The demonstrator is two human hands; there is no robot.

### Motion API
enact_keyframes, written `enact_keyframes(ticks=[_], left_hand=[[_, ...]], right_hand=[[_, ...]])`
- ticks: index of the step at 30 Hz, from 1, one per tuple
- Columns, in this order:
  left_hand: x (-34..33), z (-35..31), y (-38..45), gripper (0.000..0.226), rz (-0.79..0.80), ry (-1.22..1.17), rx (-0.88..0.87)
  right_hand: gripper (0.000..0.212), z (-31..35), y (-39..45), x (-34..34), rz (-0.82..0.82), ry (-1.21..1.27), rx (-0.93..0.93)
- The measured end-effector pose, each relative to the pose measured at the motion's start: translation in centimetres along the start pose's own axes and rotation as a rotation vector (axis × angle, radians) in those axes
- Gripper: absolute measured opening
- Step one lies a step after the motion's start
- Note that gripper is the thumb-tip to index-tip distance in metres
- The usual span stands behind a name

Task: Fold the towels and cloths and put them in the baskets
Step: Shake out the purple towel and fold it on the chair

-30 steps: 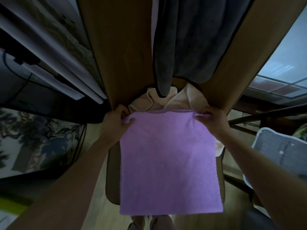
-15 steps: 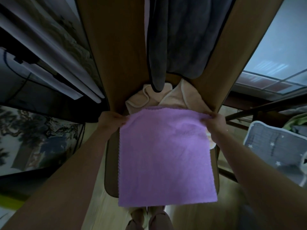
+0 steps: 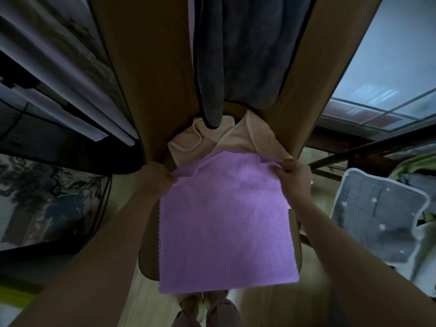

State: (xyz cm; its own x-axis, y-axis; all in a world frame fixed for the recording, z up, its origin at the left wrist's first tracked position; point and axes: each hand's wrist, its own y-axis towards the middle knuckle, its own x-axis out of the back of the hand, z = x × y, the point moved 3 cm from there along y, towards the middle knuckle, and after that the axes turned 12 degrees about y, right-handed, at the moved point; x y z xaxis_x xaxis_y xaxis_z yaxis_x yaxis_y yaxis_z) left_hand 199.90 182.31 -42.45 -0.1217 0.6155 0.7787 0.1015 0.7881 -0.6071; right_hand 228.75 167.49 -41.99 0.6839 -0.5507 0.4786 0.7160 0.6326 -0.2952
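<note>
Slippered feet [image 3: 212, 312] at 6 o'clock on the floor. Purple cloth [image 3: 224, 223] spread at centre, hanging off the near edge of the wooden table [image 3: 151, 90]. Left hand [image 3: 154, 177] at 9 o'clock pinches its far-left corner; right hand [image 3: 295, 177] at 3 o'clock pinches the far-right corner (slightly bunched). Beyond, at 12, beige towel [image 3: 238, 141] crumpled, then grey towel [image 3: 245, 50] lying lengthwise.

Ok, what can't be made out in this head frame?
- Baskets: none in view.
- Table near end and beige towel's lower part: covered by the purple cloth.
- Grey towel: cut off by the top edge.
- Left hand fingertips: tucked behind the cloth corner.
- Feet: blurred, half hidden by the cloth.
</note>
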Motion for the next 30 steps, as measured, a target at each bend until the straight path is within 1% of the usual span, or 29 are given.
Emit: enact_keyframes(ticks=[2, 4, 6, 8, 9, 12, 14, 15, 16, 19, 21, 23, 24, 26, 27, 28, 30], left_hand=[[0.2, 0.1, 0.1, 0.027, -0.007, -0.135, 0.034], [1.1, 0.3, -0.3, 0.018, -0.007, -0.377, 0.111], [2.6, 1.0, -1.0, 0.016, -0.047, -0.530, 0.187], [4.6, 1.5, -2.1, 0.018, -0.095, -0.488, 0.184], [5.9, 1.6, -3.0, 0.022, -0.116, -0.459, 0.176], [9.9, 1.9, -6.0, 0.031, -0.206, -0.522, 0.179], [12.8, 1.9, -8.8, 0.024, -0.284, -0.543, 0.176], [14.3, 1.9, -10.2, 0.015, -0.324, -0.561, 0.149], [15.7, 1.8, -11.8, 0.011, -0.367, -0.584, 0.121], [19.8, 1.7, -17.0, 0.013, -0.446, -0.614, 0.075], [21.7, 1.9, -20.4, 0.023, -0.451, -0.609, 0.090], [23.3, 2.2, -23.4, 0.035, -0.470, -0.604, 0.082], [24.1, 2.3, -24.8, 0.035, -0.497, -0.600, 0.068], [25.4, 2.8, -27.5, 0.023, -0.543, -0.654, 0.063], [25.9, 3.0, -28.9, 0.018, -0.560, -0.681, 0.069], [26.3, 3.1, -30.3, 0.018, -0.576, -0.694, 0.064], [26.7, 3.4, -32.5, 0.019, -0.625, -0.724, 0.013]], right_hand=[[0.018, 0.3, 0.2, 0.3, -0.078, 0.075, -0.081], [0.019, 0.7, 0.4, 0.4, -0.110, 0.100, -0.122], [0.021, 1.3, 0.4, 0.7, -0.139, 0.106, -0.149], [0.023, 2.3, 0.0, 1.4, -0.159, 0.121, -0.172], [0.024, 3.1, -0.4, 1.9, -0.163, 0.137, -0.181], [0.027, 6.8, -1.9, 3.9, -0.189, 0.211, -0.170], [0.028, 10.2, -3.5, 5.7, -0.218, 0.293, -0.152], [0.028, 12.0, -4.4, 6.6, -0.230, 0.329, -0.144], [0.028, 13.7, -5.5, 7.6, -0.239, 0.352, -0.139], [0.021, 17.6, -8.4, 10.5, -0.252, 0.406, -0.106], [0.012, 19.8, -10.7, 12.3, -0.259, 0.443, -0.076], [0.011, 22.7, -13.9, 14.3, -0.286, 0.478, -0.025], [0.011, 23.8, -15.5, 15.4, -0.316, 0.508, -0.007], [0.011, 25.3, -18.3, 17.3, -0.340, 0.567, 0.038], [0.012, 25.8, -19.6, 17.8, -0.331, 0.555, 0.059], [0.013, 26.0, -20.9, 18.1, -0.323, 0.515, 0.074], [0.013, 26.6, -23.3, 18.6, -0.362, 0.476, 0.128]])
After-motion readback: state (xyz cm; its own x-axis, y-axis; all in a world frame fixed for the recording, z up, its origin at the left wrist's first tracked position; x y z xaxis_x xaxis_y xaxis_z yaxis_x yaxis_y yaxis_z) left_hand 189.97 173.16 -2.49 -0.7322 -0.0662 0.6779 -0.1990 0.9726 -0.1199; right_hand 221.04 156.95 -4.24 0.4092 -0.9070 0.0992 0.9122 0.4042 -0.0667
